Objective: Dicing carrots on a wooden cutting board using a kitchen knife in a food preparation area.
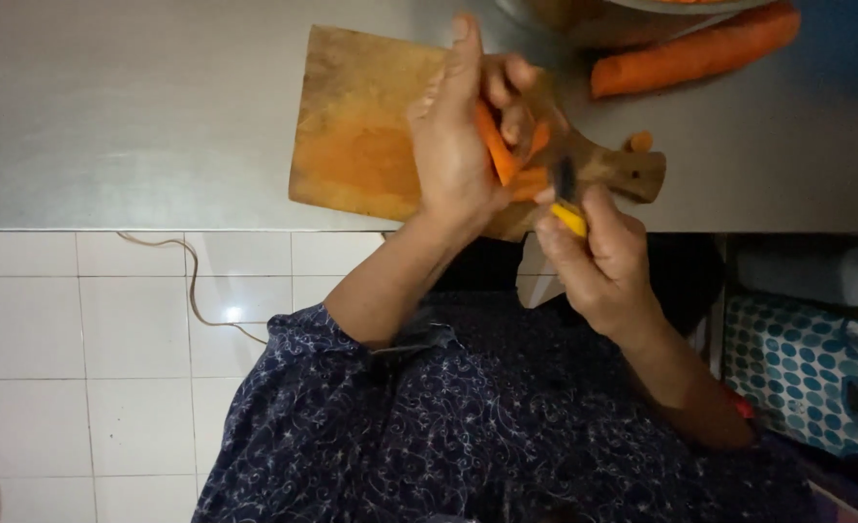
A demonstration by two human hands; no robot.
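Gripping a carrot piece [494,145] in my left hand [453,145] mid-frame, my right hand [598,261] clutches the knife [566,199], one whole carrot [695,53] uncut upper right.

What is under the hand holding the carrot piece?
Under the left hand and its carrot piece lies a wooden cutting board. The hand hides the board's middle.
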